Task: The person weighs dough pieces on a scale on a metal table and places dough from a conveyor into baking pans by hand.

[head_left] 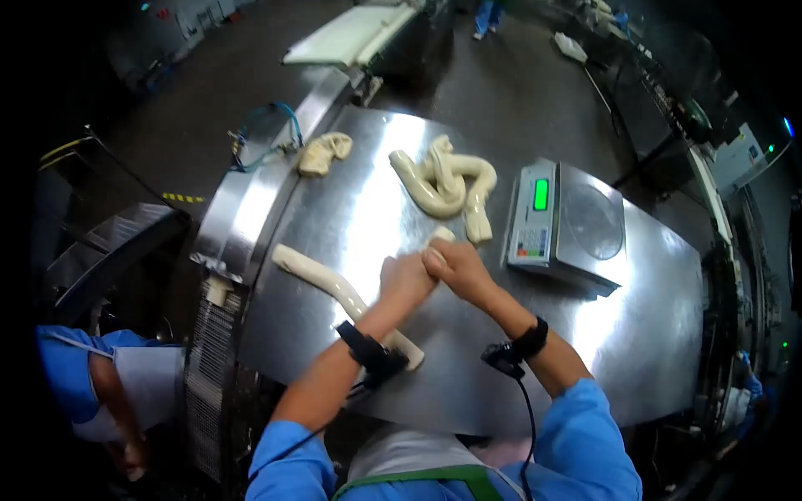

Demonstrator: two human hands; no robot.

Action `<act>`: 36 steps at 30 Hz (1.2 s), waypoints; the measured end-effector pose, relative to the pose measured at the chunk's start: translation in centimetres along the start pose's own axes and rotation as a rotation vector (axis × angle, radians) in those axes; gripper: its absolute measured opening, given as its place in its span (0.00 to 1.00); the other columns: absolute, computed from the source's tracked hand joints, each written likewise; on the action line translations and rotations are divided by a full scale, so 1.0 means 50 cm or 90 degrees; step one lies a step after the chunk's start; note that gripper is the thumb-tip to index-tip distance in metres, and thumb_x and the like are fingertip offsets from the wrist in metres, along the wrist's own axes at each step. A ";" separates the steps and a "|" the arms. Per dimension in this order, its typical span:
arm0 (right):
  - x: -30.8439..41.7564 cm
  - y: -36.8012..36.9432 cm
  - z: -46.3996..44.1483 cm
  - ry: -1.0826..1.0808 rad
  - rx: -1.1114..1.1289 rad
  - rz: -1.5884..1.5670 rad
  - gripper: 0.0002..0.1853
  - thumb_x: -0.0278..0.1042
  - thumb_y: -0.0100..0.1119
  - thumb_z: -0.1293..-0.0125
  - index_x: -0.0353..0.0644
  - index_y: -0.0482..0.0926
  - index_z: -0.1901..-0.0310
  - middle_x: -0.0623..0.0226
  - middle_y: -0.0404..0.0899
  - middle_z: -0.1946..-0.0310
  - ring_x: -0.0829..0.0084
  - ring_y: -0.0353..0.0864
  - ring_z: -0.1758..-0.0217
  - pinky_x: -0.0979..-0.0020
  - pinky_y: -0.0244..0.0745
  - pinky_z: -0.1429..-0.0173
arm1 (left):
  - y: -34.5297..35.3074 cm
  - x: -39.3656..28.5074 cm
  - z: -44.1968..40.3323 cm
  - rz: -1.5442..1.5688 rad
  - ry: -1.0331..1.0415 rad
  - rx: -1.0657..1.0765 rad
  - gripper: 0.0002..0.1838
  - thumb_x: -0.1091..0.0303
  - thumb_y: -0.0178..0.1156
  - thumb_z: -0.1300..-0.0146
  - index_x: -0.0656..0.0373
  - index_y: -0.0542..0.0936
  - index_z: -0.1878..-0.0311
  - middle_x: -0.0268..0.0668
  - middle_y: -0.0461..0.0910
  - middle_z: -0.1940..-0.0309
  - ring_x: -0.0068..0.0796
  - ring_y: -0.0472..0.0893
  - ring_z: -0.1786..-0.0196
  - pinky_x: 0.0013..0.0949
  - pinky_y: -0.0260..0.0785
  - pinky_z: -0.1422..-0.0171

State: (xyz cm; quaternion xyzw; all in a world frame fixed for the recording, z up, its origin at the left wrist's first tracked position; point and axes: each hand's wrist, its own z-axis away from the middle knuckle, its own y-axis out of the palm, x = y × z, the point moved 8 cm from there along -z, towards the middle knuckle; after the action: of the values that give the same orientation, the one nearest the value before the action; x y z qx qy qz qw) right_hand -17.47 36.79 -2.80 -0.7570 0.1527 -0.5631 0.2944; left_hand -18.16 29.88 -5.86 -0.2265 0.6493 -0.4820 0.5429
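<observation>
My left hand [408, 280] and my right hand [461, 271] meet over the middle of the steel table, both with fingers curled closed. A small end of pale dough [443, 235] sticks out above the fists, and both hands grip that piece; the rest of it is hidden. To the left, under my left forearm, a long dough strip [322, 276] lies slantwise. Beyond my hands rests a thick, looped dough rope [430, 199] with a shiny surface. A smaller, crumpled dough lump [320, 157] sits near the far left edge.
A weighing scale [543, 242] with a lit green display stands at the right on the steel table [468, 367]. A metal conveyor side [259, 200] with a blue hose [292, 117] borders the left. Another person in blue [79, 376] stands at lower left.
</observation>
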 end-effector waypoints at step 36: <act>0.027 -0.266 0.091 0.081 -0.306 -0.483 0.17 0.20 0.46 0.57 0.39 0.66 0.60 0.64 0.70 0.59 0.72 0.71 0.59 0.73 0.69 0.53 | -0.090 0.332 0.246 0.734 -0.334 -0.068 0.12 0.63 0.52 0.44 0.54 0.69 0.58 0.34 0.70 0.55 0.29 0.66 0.49 0.36 0.54 0.43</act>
State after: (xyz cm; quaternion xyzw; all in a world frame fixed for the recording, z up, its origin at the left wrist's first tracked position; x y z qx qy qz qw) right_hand -14.11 47.62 5.56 -0.7704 0.0089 -0.6247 -0.1268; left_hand -12.94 9.70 -9.35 0.0224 0.5353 -0.0078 0.8443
